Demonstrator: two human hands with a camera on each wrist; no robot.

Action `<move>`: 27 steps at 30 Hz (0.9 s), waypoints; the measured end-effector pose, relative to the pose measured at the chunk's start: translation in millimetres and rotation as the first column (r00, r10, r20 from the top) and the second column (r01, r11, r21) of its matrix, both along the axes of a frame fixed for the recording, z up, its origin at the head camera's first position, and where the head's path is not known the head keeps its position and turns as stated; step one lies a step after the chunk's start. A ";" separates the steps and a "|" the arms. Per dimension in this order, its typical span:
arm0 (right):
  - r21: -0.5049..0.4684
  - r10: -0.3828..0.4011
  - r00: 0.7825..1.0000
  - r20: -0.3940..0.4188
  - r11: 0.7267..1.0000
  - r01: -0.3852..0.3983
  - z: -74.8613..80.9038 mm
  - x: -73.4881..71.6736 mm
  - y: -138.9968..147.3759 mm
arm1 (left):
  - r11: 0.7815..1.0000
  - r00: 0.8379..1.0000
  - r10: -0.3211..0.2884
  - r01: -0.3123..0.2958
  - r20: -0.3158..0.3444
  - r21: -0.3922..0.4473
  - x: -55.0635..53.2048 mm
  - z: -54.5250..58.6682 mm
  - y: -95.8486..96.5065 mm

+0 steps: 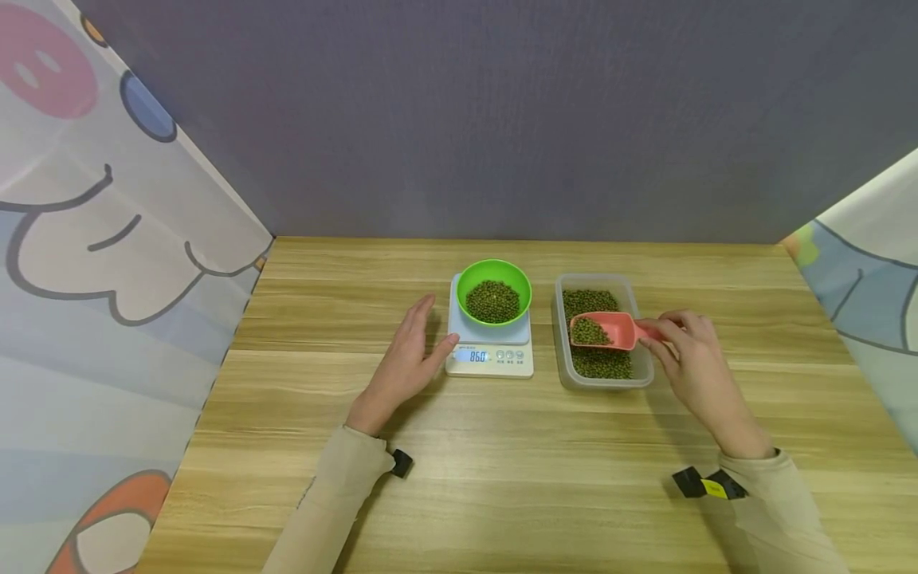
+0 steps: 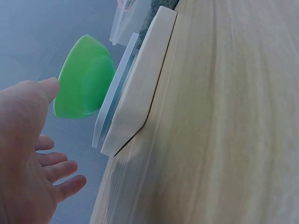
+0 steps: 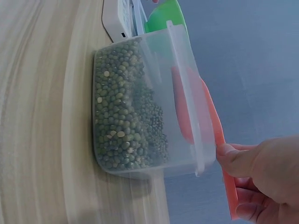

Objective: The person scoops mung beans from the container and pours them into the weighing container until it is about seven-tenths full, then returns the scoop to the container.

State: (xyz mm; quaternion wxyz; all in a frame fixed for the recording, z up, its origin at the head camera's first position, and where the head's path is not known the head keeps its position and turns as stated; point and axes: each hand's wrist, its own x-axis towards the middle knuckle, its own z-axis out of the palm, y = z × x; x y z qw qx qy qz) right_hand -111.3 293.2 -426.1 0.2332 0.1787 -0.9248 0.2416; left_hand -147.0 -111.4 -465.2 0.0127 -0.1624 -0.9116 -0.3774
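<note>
My right hand (image 1: 690, 363) grips the handle of a pink scoop (image 1: 621, 325), which has mung beans in its front part. In the right wrist view, the scoop's bowl (image 3: 184, 105) sits partly below the rim of a clear plastic container (image 3: 175, 93), above the beans (image 3: 119, 112) inside. A green bowl (image 1: 466, 279) holding mung beans (image 1: 493, 301) stands on a white kitchen scale (image 1: 523, 363) whose display reads 86.0. Beside the scale's left edge is my left hand (image 1: 407, 357), fingers extended and holding nothing; the left wrist view shows its palm facing the green bowl (image 2: 86, 79).
Everything stands on a wooden table (image 1: 516, 462) with a grey panel (image 1: 516, 119) behind it. Cartoon-printed sheets (image 1: 93, 351) border the left and right sides. The container is right of the scale with a narrow gap between them.
</note>
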 end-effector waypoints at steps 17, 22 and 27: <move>-0.009 0.035 0.999 -0.025 0.999 -0.035 26.7 -13.8 -9.2 | 1.000 1.000 -0.007 0.007 -0.012 -0.001 -4.9 0.9 5.0; -0.008 0.064 0.997 -0.036 0.998 -0.064 37.6 -20.4 -23.1 | 1.000 1.000 -0.006 0.006 -0.014 -0.004 -5.6 2.8 7.1; -0.015 0.071 0.997 -0.015 0.997 -0.071 41.2 -26.4 -40.2 | 1.000 1.000 -0.012 0.012 -0.021 -0.001 -6.6 2.2 9.8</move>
